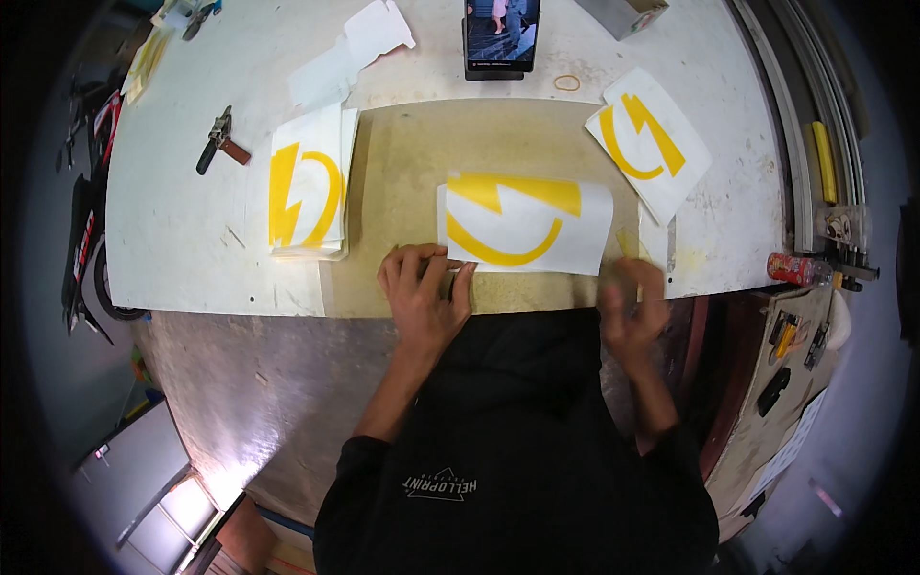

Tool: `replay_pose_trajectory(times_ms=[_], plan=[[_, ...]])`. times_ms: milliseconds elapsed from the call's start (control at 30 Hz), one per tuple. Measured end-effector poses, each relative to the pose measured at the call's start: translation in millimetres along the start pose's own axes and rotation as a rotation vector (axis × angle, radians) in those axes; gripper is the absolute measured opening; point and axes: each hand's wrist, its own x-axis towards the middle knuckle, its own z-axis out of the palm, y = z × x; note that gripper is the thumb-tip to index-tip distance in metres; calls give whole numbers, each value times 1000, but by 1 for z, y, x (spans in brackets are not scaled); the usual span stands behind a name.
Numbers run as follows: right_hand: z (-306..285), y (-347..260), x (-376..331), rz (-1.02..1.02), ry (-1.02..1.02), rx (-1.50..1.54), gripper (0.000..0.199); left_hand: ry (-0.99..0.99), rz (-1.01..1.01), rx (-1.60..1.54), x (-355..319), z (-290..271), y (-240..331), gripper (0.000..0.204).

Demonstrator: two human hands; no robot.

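Observation:
A white sheet (586,235) with a yellow bolt-and-arc shape lies in front of me on a tan board (402,134). My left hand (422,292) is at its near left corner, fingers curled and thumb bent in, gripping the edge. A little past the sheet's right edge is my right hand (635,307), smeared by motion, so its fingers do not read clearly. Just beyond it lies a thin yellowish translucent piece (630,241); whether the hand touches it I cannot tell.
On the left stands a stack of similar printed sheets (311,182), beside a small brown-and-black hand tool (222,146). More printed sheets (661,153) lie at the right. A phone (500,38) rests on a stand at the back. A red can-like container (793,268) is by the right edge.

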Motion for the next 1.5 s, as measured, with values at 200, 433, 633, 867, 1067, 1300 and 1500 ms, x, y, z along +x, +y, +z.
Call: replay_pose_trajectory(times_ms=[200,433,633,867,1067,1300,1500], plan=[[30,17,101,330,-380,1438,92,0,16,17,2,2,-1,20],[38,25,140,566,-246,1158,77,-168,57,82,17,-9,4,41],[45,-37,81,-236,54,78,13,-288,65,126,26,-15,-1,47],[109,-45,116,-511,-472,-293,46,-356,68,159,30,-17,-1,54],[102,-43,128,-499,-542,-315,54,-476,88,180,51,-22,-9,75],[102,-45,151,-508,-570,-311,68,-658,198,303,108,-14,-25,139],[109,-41,147,-450,-518,-293,77,-813,200,478,134,-4,-10,165]])
